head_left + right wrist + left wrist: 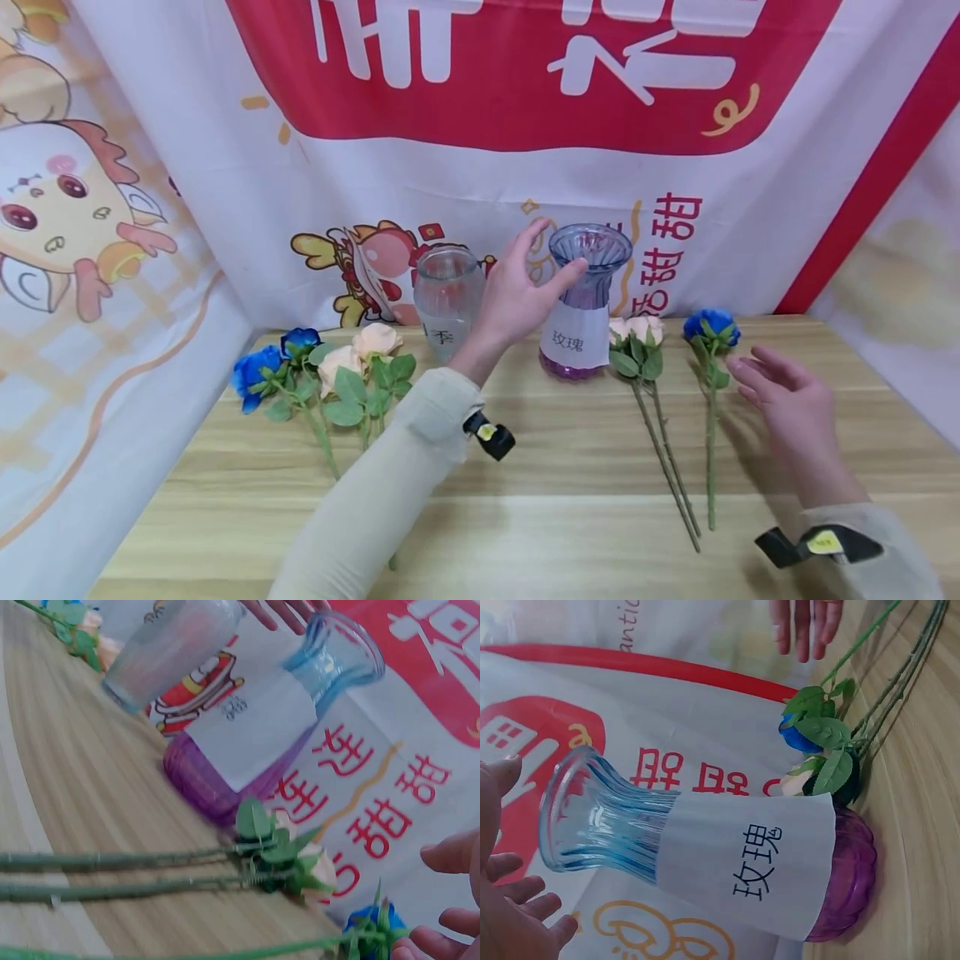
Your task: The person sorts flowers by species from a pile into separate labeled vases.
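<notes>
Two glass vases (590, 292); two paper labels (567, 342); three blue flowers (257, 377); four pale peach flowers (377, 340).

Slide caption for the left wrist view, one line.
Left grip open near a labelled glass vase, blue and pale roses lying on the table beyond.

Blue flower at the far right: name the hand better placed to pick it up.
Likely right: the right hand is beside the blue flower, holding nothing, while the left hand is farther off, near the purple-based vase.

The vase (630, 825) looks like glossy glass, its label (742, 862) matt paper.
</notes>
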A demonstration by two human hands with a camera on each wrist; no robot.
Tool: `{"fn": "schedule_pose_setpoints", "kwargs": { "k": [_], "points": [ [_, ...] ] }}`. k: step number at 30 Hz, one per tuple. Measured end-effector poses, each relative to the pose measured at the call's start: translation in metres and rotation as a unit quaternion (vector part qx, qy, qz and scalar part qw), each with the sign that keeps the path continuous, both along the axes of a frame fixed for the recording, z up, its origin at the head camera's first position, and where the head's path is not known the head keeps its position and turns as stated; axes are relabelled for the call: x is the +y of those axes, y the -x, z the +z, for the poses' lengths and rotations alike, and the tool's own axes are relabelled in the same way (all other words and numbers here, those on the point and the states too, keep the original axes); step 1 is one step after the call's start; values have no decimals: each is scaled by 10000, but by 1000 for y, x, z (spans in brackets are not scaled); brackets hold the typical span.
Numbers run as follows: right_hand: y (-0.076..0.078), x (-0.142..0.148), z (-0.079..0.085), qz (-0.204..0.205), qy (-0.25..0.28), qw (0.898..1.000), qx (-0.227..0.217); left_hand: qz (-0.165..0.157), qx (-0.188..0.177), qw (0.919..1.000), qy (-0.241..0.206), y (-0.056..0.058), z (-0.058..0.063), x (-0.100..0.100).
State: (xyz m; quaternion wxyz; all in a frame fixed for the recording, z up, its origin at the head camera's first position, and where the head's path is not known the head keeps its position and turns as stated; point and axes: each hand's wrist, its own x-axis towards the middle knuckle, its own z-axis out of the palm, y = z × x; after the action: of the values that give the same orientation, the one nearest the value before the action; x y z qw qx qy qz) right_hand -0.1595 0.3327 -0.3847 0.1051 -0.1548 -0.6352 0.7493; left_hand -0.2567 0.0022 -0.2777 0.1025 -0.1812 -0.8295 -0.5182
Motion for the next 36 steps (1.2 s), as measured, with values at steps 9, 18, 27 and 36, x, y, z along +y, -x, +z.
{"fn": "schedule_pose_setpoints", "kwargs": {
  "k": [9,18,27,36],
  "points": [
    [6,16,-21,92,322,9990,-300,-7,-488,9977,-465,19,-10,20],
    [12,22,-26,30,134,9941,-1077,-251,-771,9937,-772,27,-12,32],
    [15,22,-25,157,-672,9824,-1735,-373,-951,9896,-1012,26,-17,33],
    [18,19,-27,449,193,9883,-1444,-374,-1094,9871,-1104,24,-14,34]
  ]
}}
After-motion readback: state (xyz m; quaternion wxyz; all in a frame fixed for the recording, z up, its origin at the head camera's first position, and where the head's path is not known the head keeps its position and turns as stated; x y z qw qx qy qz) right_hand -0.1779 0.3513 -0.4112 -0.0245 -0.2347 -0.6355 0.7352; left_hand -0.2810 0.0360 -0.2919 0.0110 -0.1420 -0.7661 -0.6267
